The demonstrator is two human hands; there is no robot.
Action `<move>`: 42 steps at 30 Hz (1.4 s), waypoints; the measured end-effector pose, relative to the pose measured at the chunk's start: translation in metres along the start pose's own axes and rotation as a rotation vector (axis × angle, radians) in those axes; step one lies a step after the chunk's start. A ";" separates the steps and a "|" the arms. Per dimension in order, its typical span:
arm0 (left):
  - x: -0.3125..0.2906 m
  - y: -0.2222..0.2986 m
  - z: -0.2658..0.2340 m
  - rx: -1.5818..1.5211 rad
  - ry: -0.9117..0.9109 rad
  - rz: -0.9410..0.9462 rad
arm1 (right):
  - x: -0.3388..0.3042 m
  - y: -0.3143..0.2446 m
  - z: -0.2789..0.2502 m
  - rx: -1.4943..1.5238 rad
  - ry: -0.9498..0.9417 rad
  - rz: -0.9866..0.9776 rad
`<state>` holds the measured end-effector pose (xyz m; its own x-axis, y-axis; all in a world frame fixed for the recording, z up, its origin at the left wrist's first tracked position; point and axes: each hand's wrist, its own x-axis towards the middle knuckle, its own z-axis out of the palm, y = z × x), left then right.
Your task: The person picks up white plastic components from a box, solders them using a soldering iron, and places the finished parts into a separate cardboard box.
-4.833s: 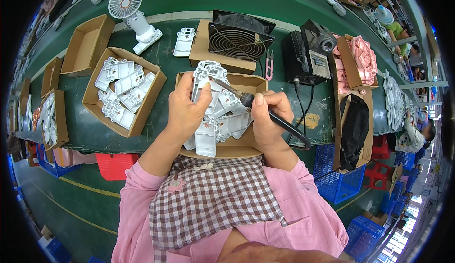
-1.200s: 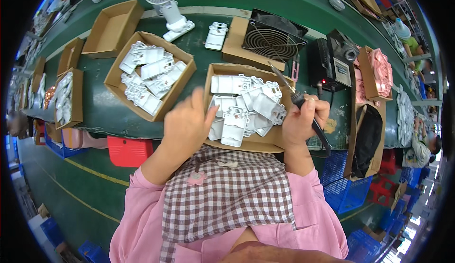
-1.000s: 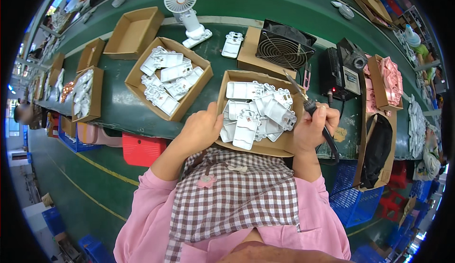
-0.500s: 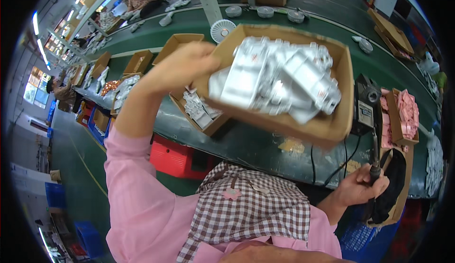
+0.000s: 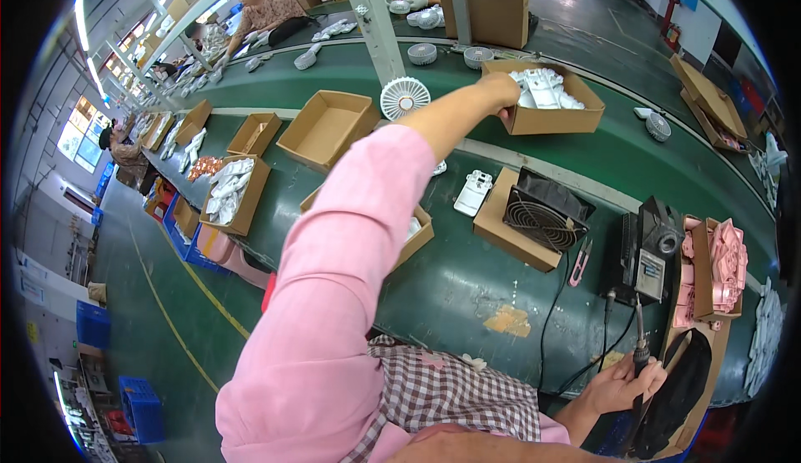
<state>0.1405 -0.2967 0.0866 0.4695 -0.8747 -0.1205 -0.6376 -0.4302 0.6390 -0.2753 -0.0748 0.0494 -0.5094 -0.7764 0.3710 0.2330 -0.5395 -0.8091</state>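
With my left arm stretched far out over the green conveyor belt [image 5: 617, 148], my left hand [image 5: 498, 94] grips the left end of an open cardboard box [image 5: 557, 121]. White plastic casings [image 5: 546, 89] fill the box. My right hand [image 5: 622, 386], at the lower right, is wrapped around the handle of a soldering iron [image 5: 641, 353], its tip pointing away from me. Just beyond that tip stands a black soldering station [image 5: 647, 250]. A single white casing [image 5: 474, 192] lies on the bench beside a small black fan [image 5: 546, 213] on a cardboard box.
An empty cardboard box [image 5: 329, 129] and a white round fan [image 5: 405, 98] sit left of the belt. Pink parts [image 5: 726, 259] fill a box at the right. A pink cutter knife [image 5: 581, 263] and cables lie on the bench. Other people [image 5: 271, 14] work further off.
My left hand has carried the box of white casings away from me, from above the bench out to the belt. The soldering iron stays in my right hand, slightly lower in view.
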 end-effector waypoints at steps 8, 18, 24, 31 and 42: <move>0.033 -0.025 0.027 -0.083 -0.020 -0.113 | -0.003 0.022 0.006 -0.047 -0.076 0.006; -0.173 -0.113 -0.113 0.522 0.274 0.075 | -0.024 0.015 0.010 0.022 -0.178 0.028; -0.169 -0.288 -0.149 0.774 0.306 -0.026 | -0.050 0.004 0.021 0.044 -0.235 0.122; -0.191 -0.318 -0.143 0.563 0.341 0.027 | -0.065 -0.009 0.031 0.090 -0.372 0.138; -0.396 -0.172 -0.138 0.578 0.423 0.766 | -0.062 -0.017 0.035 0.141 -0.175 0.072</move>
<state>0.1488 0.1542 0.1296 -0.0789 -0.8568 0.5096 -0.9969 0.0672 -0.0415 -0.2187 -0.0286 0.0562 -0.3392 -0.8524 0.3979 0.3832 -0.5115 -0.7691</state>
